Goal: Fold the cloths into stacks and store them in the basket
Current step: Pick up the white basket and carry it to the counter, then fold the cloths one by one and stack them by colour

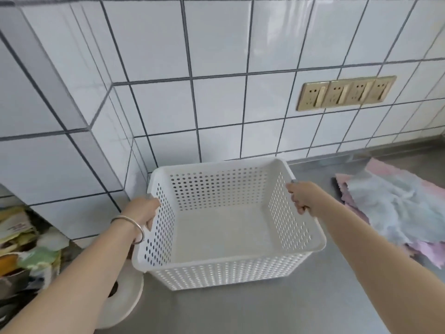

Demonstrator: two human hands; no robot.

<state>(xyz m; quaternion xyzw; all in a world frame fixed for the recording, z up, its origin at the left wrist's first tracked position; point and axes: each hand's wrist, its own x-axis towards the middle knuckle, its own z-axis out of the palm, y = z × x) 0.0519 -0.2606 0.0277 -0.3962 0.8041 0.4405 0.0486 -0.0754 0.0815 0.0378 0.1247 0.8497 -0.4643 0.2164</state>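
One white perforated basket (226, 227) sits in the middle of the grey metal surface (301, 307), pushed up near the tiled wall (216, 104), and there is nothing inside it. Two hands are on it. The left hand (144, 210), at nine o'clock on the basket, has its fingers curled over the left rim, clamped on it; a single silver bangle (134, 227) circles that wrist. The right hand (301, 196), at three o'clock, grips the right rim the same way, fingers wrapped over the edge. Both forearms reach straight out from the bottom corners.

At three o'clock from the basket, apart from it, lies one loose pile of cloths (395, 208), pale blue on top with pink beneath; I cannot count the pieces. One strip of four brass sockets (346, 92) is set in the wall at one o'clock. At seven o'clock stands one white paper roll (120, 300).
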